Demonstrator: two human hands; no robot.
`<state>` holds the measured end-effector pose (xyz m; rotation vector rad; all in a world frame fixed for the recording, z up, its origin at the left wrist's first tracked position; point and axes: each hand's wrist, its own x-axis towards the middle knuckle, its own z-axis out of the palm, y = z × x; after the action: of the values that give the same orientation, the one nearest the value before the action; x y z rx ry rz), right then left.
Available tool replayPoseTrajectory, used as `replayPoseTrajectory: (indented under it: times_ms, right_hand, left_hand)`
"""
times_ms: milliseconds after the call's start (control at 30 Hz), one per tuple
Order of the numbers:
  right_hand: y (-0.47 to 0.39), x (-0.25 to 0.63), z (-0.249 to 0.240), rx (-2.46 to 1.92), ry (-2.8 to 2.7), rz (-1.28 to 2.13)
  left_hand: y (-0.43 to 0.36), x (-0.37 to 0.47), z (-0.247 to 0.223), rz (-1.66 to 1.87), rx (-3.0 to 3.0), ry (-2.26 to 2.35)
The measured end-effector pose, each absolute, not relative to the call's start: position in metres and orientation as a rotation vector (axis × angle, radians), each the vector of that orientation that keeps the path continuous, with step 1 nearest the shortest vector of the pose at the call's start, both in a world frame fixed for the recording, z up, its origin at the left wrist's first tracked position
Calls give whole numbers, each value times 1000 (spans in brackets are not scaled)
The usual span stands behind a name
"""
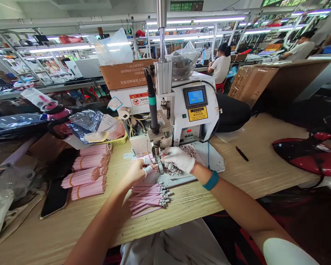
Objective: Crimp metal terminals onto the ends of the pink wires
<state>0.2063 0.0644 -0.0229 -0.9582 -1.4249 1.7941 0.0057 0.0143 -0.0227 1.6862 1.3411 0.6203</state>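
My left hand (139, 171), with white covers on its fingertips, is closed in a pinch at the left of the machine's work point; what it grips is hidden. From the right, my right hand (179, 159), in a white glove, reaches in beside the metal tip (157, 147) of the soldering machine (194, 101). Its fingers are pressed together, and their contents are too small to make out. Under and behind the glove lie many small metal-and-white parts (173, 170) on the machine's base plate (215, 156). Pink flat cables (143, 200) with small connectors at their right ends lie in front of my hands.
Bundled pink cables (88, 176) lie at the left, near a dark phone (55, 197) and a yellow basket (118, 141). On the right are a black pen (242, 153) and a red-and-black ladybug-shaped thing (306, 152). A cardboard box (129, 75) stands on the machine. Other people sit farther back.
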Motion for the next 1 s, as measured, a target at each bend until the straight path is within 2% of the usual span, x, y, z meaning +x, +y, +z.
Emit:
replayPoseTrajectory:
  times_ms: [1000]
  right_hand:
    - [60,201,-18,-1035,-1531,1896]
  left_hand:
    - [22,7,-28,771,1555,1275]
